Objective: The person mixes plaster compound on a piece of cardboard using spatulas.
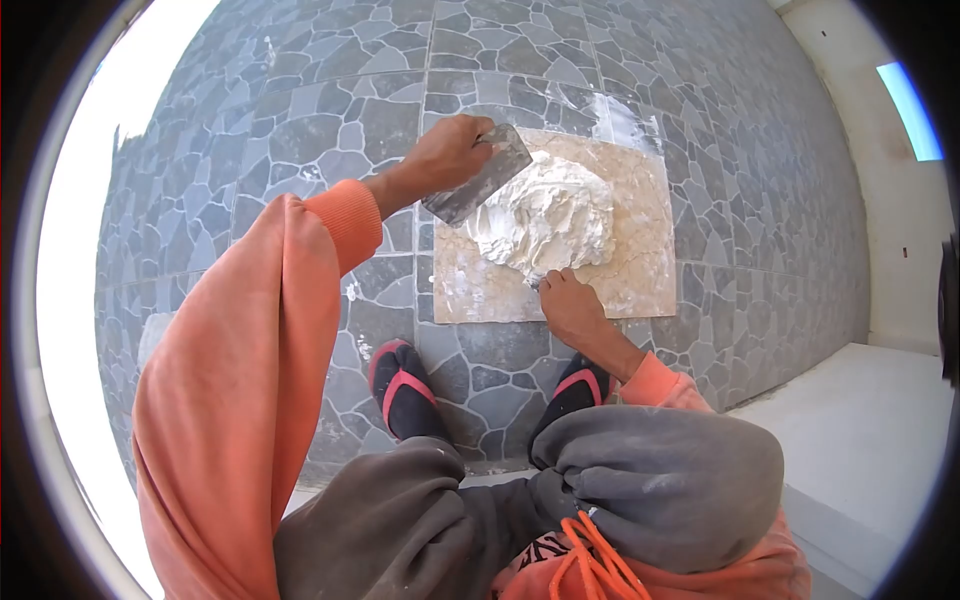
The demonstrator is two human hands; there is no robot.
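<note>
A mound of white paste (550, 212) lies on a beige, white-smeared board (645, 270) on the floor. My left hand (453, 155) is closed on a wide grey metal trowel (480, 180), whose blade is at the mound's upper left side. At the near edge of the mound, my right hand (573, 305) is closed, fingers pressed together round a small dark tool that is mostly hidden under the fingers.
Grey stone-patterned tiles (330, 130) surround the board, with white smears (615, 120) behind it. My feet in pink-strapped sandals (400, 380) stand just before the board. A pale wall (835, 60) and a white ledge (850, 420) are at the right.
</note>
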